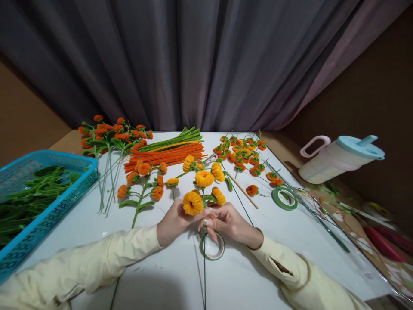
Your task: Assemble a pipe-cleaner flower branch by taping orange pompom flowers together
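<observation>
Several yellow pipe-cleaner flowers (204,178) are gathered on one thin green wire stem (204,275) that runs straight down toward me. My left hand (176,221) is closed around the stem just below the blooms, its fingers partly hidden by the lowest flower. From the other side my right hand (230,221) pinches the same stem, fingertips meeting those of the left. Below the hands is a tape roll (220,252) with a pale ring, partly covered by the right fingers. A finished-looking orange flower sprig (142,193) lies left of the blooms.
A blue basket (58,211) of green leaves stands left. Orange pipe cleaners (167,156), green ones (177,140) and orange flower stems (109,133) lie behind. Loose flower heads (241,150), a green tape roll (284,198), a wooden stick (243,191) and a tumbler (338,157) are right.
</observation>
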Demonstrator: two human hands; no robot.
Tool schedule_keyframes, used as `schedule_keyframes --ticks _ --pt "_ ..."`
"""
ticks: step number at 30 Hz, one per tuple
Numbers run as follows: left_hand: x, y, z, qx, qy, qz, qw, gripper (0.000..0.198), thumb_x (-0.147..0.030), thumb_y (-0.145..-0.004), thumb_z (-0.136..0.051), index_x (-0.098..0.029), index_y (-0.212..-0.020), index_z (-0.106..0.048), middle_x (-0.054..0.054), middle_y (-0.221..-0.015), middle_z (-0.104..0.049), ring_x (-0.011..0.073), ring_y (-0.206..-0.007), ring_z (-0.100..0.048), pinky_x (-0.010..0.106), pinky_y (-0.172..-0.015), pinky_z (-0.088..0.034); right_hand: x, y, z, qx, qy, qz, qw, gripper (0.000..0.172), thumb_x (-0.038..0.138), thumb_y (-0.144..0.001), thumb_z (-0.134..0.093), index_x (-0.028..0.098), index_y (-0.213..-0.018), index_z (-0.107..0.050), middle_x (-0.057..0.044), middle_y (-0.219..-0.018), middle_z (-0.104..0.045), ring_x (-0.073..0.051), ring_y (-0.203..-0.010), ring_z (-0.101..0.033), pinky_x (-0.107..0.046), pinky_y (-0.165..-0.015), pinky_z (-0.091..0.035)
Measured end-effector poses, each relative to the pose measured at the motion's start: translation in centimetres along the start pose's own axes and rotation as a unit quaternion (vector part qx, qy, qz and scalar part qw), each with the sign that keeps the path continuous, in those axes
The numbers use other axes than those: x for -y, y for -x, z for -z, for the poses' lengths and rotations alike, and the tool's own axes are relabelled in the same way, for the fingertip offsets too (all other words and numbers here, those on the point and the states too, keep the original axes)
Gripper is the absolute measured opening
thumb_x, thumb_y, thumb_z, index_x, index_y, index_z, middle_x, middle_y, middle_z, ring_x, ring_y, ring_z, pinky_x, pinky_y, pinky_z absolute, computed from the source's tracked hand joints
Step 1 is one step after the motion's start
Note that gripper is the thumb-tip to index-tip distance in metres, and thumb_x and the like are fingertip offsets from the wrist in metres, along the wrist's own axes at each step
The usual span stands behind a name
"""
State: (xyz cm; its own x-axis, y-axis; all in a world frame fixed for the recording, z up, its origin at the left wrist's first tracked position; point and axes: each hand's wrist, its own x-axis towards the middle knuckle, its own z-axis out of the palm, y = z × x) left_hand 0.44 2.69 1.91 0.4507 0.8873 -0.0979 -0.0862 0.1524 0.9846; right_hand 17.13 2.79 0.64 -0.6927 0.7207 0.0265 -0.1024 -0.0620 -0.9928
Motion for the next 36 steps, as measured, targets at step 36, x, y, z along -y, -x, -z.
schedule_keyframes --ticks 36 --pt "0.8 -0.3 0.1 0.137 0.104 0.059 0.983 0.048 -0.052 -0.068 -0.065 -0.012 -0.096 -0.064 0.005 -0.064 -0.063 0.0151 -0.053 -0.058 0.029 -0.059 -0.047 -1.0 0.1 -0.5 0.029 -0.099 -0.025 0.994 0.031 0.040 -0.079 -0.061 0.010 -0.072 -0.060 0.003 -0.052 -0.051 -0.006 -0.042 -0.042 -0.020 -0.047 -0.036"
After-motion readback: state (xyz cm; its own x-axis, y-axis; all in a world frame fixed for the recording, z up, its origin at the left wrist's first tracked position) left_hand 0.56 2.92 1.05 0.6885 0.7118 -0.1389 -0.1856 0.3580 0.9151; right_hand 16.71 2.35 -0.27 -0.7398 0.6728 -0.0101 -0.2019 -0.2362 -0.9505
